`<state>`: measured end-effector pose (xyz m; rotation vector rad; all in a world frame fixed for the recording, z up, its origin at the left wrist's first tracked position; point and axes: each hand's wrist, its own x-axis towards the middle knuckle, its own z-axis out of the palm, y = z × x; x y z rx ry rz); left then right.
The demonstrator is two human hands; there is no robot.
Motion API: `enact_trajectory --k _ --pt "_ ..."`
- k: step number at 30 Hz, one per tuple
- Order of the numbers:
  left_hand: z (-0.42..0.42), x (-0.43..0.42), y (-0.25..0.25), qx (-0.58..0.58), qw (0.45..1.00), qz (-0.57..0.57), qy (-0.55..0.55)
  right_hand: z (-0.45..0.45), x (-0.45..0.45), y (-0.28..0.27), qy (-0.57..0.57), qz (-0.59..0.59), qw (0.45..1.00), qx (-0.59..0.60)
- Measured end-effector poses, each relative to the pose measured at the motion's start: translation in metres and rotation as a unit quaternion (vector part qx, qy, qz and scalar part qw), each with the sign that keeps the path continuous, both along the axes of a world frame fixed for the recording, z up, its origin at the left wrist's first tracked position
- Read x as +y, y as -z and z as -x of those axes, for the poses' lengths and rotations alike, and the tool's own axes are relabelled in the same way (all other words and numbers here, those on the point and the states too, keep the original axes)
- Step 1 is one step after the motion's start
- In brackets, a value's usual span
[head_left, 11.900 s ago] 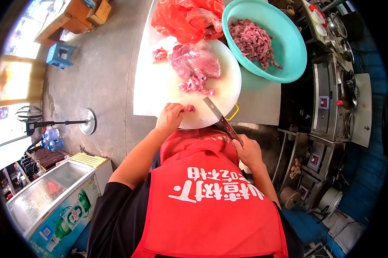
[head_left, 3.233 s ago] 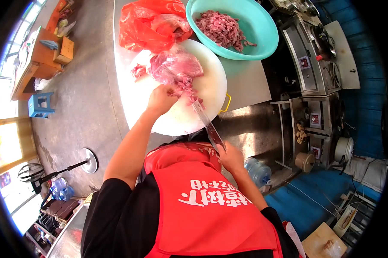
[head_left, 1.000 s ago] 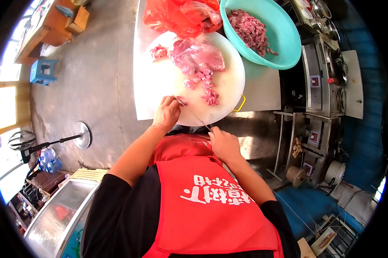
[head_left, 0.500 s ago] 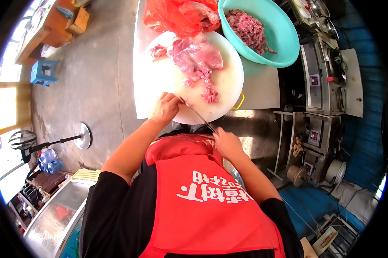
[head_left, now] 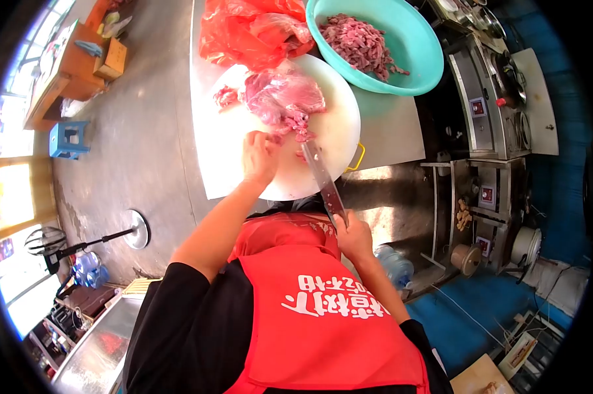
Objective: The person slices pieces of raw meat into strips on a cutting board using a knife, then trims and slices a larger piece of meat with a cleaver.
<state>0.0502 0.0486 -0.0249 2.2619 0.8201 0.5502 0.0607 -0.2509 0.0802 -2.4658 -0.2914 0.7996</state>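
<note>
A large piece of raw meat (head_left: 285, 95) lies on the round white cutting board (head_left: 336, 111), small scraps along its near edge. My left hand (head_left: 260, 157) is over the board's left part, fingers curled and pressed together at the meat's near edge; the fingertips are partly hidden. My right hand (head_left: 353, 238) grips the handle of a broad-bladed kitchen knife (head_left: 321, 174) at the board's near edge. Its blade points away from me with the flat side showing, and the tip is beside the scraps. A small bit of meat lies left of the blade.
Behind the board is a red plastic bag (head_left: 241, 39) with meat in it. A turquoise basin (head_left: 415, 59) of cut meat strips (head_left: 362, 46) stands at the back right. A yellow handle (head_left: 357, 157) sticks out beside the board. To the left are a blue stool (head_left: 68, 139) and a fan.
My left hand has moved forward to the meat. The knife has turned to show its flat side, its tip now near the meat. The scraps sit closer to the large piece. The view has shifted.
</note>
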Motion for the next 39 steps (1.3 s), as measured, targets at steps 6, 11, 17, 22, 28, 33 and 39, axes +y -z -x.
enact_trajectory --k 6,11,17,22,28,33,39 --pt "-0.031 0.041 -0.002 0.113 0.979 0.153 0.076 0.011 0.005 0.014 -0.133 0.009 0.991 -0.013" --pt "-0.029 0.064 -0.048 0.126 0.947 0.282 0.089 0.007 0.021 0.001 -0.142 0.005 0.989 0.031" --pt "0.001 0.079 -0.067 -0.028 0.85 0.525 0.023 -0.01 0.045 0.022 -0.162 -0.002 0.985 0.058" --pt "0.02 0.049 -0.069 -0.063 0.78 0.612 0.113 -0.009 0.042 0.0 -0.058 0.014 0.998 0.037" --pt "0.029 0.014 -0.037 0.162 0.922 0.332 0.119 -0.014 0.012 -0.007 -0.012 -0.035 0.998 0.047" --pt "0.034 0.012 -0.045 0.174 0.955 0.234 0.058 -0.006 0.007 -0.005 -0.004 -0.103 0.991 0.09" --pt "0.042 0.025 -0.029 0.172 0.954 0.211 0.128 0.003 0.007 0.012 -0.043 -0.094 0.984 0.149"
